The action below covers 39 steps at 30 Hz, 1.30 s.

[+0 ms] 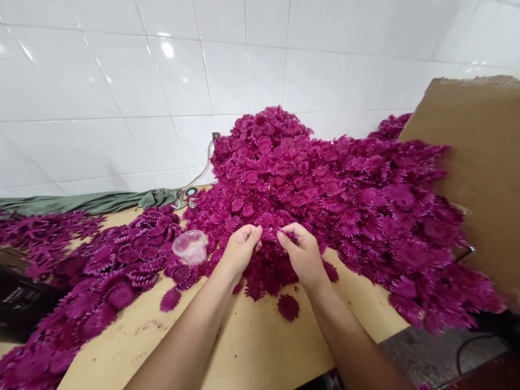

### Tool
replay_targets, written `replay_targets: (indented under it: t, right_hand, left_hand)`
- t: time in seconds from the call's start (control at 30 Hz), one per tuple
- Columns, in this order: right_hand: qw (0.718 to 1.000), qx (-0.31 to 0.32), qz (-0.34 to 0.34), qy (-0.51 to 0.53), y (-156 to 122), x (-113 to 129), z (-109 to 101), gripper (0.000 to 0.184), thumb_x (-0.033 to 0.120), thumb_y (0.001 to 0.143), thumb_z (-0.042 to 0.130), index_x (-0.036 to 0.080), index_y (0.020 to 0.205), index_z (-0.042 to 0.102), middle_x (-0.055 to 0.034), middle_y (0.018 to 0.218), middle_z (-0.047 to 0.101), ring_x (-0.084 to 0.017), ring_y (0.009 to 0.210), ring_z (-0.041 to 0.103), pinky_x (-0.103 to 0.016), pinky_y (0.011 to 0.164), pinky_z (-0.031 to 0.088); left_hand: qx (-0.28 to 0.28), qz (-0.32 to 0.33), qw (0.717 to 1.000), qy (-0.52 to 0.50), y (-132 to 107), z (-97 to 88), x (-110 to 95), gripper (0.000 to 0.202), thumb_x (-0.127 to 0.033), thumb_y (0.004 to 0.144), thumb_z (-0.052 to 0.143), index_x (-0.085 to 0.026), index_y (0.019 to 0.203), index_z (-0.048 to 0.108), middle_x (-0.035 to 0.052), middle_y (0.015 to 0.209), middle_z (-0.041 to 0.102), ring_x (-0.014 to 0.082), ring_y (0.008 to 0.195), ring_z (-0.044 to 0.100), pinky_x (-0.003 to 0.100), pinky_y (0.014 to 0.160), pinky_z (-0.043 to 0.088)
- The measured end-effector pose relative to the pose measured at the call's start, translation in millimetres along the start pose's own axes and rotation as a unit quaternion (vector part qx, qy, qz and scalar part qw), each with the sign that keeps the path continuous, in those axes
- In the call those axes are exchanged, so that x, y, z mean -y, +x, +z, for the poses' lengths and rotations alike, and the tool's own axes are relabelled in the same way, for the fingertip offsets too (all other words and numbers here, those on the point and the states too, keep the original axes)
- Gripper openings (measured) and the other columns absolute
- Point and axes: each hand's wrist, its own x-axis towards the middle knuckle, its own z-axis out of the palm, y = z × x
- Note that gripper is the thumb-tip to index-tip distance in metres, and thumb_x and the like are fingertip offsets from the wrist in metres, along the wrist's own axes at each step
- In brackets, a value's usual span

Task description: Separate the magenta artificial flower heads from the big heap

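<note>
Between my two hands, a magenta artificial flower piece point(269, 234) with fringed petals is pinched at its edges. My left hand point(239, 250) is closed, thumb against fingers, on its left side. On the other side my right hand point(301, 253) pinches the same piece with thumb and forefinger. Behind and below them rises a large heap of similar magenta flower pieces point(280, 173). One loose round flower piece point(288, 307) lies on the table just below my hands. A small clear plastic cup point(190, 247) with whitish contents stands left of my left hand.
Stacked flower pieces point(122, 260) spread along the left of the yellowish tabletop point(260, 352). A dark box point(24, 303) is at the left edge. A cardboard sheet point(483, 179) borders the heap on the right. Green cloth point(89, 202) lies along the white tiled wall point(122, 86).
</note>
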Motion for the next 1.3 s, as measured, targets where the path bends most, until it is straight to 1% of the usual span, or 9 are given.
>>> replay_targets:
  t: [0.13,0.23,0.3,0.37,0.5,0.67,0.8,1.03,1.3]
  right_hand:
    - [0.989,-0.021,-0.126,-0.069,-27.8,13.8,7.4,0.009,0.019,0.078,0.046,0.018,0.072,0.053,-0.0011,0.066,0.055,-0.013,0.061,0.049,-0.026,0.058,0.04]
    - [0.951,0.027,-0.292,-0.096,-54.6,29.8,11.7,0.015,0.009,0.077,0.042,0.018,0.074,0.053,-0.003,0.063,0.055,-0.014,0.061,0.049,-0.028,0.057,0.04]
    - [0.939,0.074,-0.323,-0.095,-61.2,35.2,10.7,0.018,0.007,0.077,0.04,0.017,0.076,0.055,-0.0036,0.063,0.056,-0.014,0.062,0.05,-0.028,0.057,0.04]
    - [0.96,0.093,-0.251,-0.08,-54.7,33.0,6.5,0.016,0.011,0.078,0.042,0.017,0.08,0.056,-0.0046,0.071,0.06,-0.015,0.067,0.053,-0.029,0.061,0.043]
    - [0.997,0.076,-0.003,0.006,-24.6,14.8,-5.2,0.018,0.023,0.075,0.051,0.018,0.091,0.056,-0.0038,0.079,0.062,-0.014,0.068,0.055,-0.029,0.063,0.046]
    - [0.99,0.027,0.1,0.1,-8.5,2.7,-12.9,0.027,0.029,0.063,0.06,0.016,0.086,0.058,0.0007,0.066,0.059,-0.009,0.052,0.047,-0.026,0.053,0.042]
    - [0.987,-0.007,0.118,0.108,-3.0,-0.3,-14.2,0.031,0.031,0.058,0.061,0.016,0.085,0.057,0.0022,0.063,0.056,-0.009,0.05,0.045,-0.024,0.049,0.037]
    - [0.988,-0.005,0.097,0.117,7.7,-9.2,-10.2,0.033,0.038,0.063,0.056,0.015,0.086,0.056,0.0072,0.051,0.044,-0.009,0.049,0.042,-0.025,0.05,0.036]
    - [0.992,0.116,0.027,0.051,8.4,3.3,14.5,0.018,0.03,0.069,0.053,0.017,0.081,0.056,0.0026,0.063,0.051,-0.011,0.06,0.047,-0.026,0.058,0.039]
  left_hand:
    - [-0.106,-0.057,0.989,-0.083,12.3,0.4,-3.1,0.033,-0.039,0.058,0.071,-0.016,0.052,0.047,-0.0069,0.04,0.044,0.005,0.039,0.036,0.017,0.042,0.028]
    - [-0.19,-0.055,0.974,-0.108,26.1,-7.8,-8.3,0.031,-0.038,0.068,0.062,-0.018,0.054,0.042,-0.0087,0.04,0.04,0.0044,0.037,0.035,0.016,0.039,0.026]
    - [-0.215,-0.051,0.969,-0.112,31.0,-14.1,-11.2,0.029,-0.036,0.069,0.062,-0.018,0.056,0.043,-0.0086,0.042,0.042,0.0044,0.038,0.039,0.015,0.039,0.027]
    - [-0.194,-0.051,0.974,-0.106,30.9,-17.6,-12.0,0.027,-0.036,0.064,0.067,-0.016,0.059,0.049,-0.0067,0.047,0.048,0.0054,0.042,0.044,0.016,0.041,0.031]
    - [-0.103,-0.062,0.99,-0.078,25.4,-17.7,-7.7,0.036,-0.045,0.053,0.072,-0.015,0.059,0.054,-0.0046,0.049,0.052,0.0067,0.043,0.045,0.018,0.042,0.034]
    - [-0.1,-0.045,0.992,-0.059,25.0,-20.1,-4.8,0.037,-0.034,0.043,0.078,-0.014,0.065,0.056,-0.0048,0.05,0.055,0.0054,0.044,0.046,0.017,0.044,0.034]
    - [-0.093,-0.019,0.995,-0.042,23.0,-18.5,-8.3,0.039,-0.028,0.041,0.079,-0.014,0.072,0.059,-0.0043,0.053,0.058,0.0067,0.049,0.049,0.019,0.052,0.038]
    - [-0.097,0.028,0.995,0.002,21.4,-9.0,-13.6,0.022,-0.023,0.047,0.077,-0.013,0.057,0.059,-0.0047,0.052,0.056,0.0057,0.05,0.045,0.019,0.054,0.034]
    - [-0.08,0.023,0.996,0.019,21.2,-0.8,-9.6,0.03,-0.04,0.054,0.072,-0.014,0.058,0.06,-0.0033,0.052,0.055,0.0084,0.051,0.045,0.021,0.053,0.035]
